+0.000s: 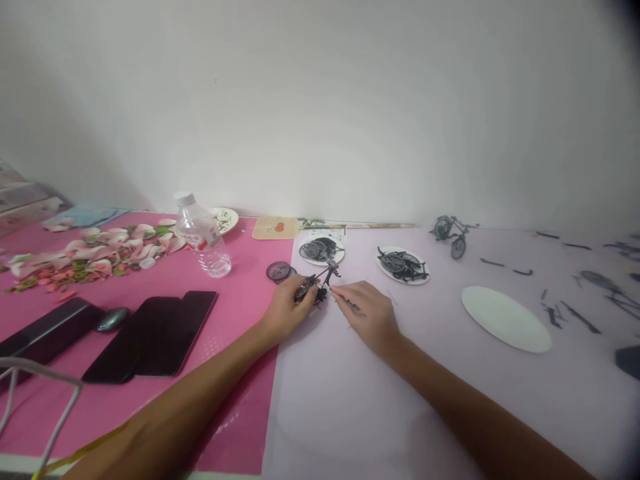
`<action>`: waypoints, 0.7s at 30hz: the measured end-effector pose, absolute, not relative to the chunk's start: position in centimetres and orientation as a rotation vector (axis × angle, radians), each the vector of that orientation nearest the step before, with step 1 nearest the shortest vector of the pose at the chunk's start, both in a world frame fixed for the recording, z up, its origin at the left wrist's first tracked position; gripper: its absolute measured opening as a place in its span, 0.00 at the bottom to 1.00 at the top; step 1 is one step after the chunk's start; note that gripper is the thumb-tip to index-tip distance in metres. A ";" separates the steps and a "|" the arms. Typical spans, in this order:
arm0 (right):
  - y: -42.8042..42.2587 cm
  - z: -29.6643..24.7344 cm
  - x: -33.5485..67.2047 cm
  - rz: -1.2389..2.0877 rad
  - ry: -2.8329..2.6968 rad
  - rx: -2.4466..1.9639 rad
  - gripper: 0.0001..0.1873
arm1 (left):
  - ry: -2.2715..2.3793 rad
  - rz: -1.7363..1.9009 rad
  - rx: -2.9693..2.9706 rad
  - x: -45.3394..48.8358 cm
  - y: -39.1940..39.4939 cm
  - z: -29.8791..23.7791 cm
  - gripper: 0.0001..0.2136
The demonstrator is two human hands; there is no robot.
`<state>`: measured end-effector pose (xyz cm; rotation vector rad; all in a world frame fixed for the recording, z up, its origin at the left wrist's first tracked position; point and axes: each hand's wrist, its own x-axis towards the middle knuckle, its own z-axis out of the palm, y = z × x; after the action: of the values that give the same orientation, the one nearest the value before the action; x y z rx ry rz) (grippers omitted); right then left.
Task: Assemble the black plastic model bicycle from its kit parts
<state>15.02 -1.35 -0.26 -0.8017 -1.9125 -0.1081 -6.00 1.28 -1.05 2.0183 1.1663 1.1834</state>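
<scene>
My left hand [286,311] is closed around a small black model bicycle [325,275], its handlebar end pointing up and to the right. Close beside it, my right hand [367,313] is pinched, its fingertips at the front of the model. A thin dark piece shows along the right fingers, too small to name. Behind the left hand lies a loose spoked wheel [278,271]. Two white plates hold black bicycle parts: one plate [341,259] straight behind the hands, the other plate [427,279] to the right.
An assembled model bicycle [454,235] stands at the back right. A bare white plate [505,319] lies near loose black parts [580,317]. Left are a water bottle [204,241], pink petals [100,250], two phones [175,333] and a white cable [65,380]. The wall [320,107] rises behind.
</scene>
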 end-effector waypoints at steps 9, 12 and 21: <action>-1.4 -0.1 15.1 -0.118 -1.921 -0.791 0.16 | 1.149 1.178 2.061 -6.0 1.2 -1.0 0.10; -1.4 0.1 15.1 -0.116 -1.923 -0.793 0.16 | 1.147 1.177 2.034 -6.1 1.3 -1.1 0.10; -1.5 0.1 15.1 -0.114 -1.918 -0.803 0.15 | 1.121 1.179 2.047 -6.0 1.3 -1.2 0.10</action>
<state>15.11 -1.46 0.14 -0.8035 -1.9182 -0.1144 -6.05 1.25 -1.17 2.0474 1.1212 1.1788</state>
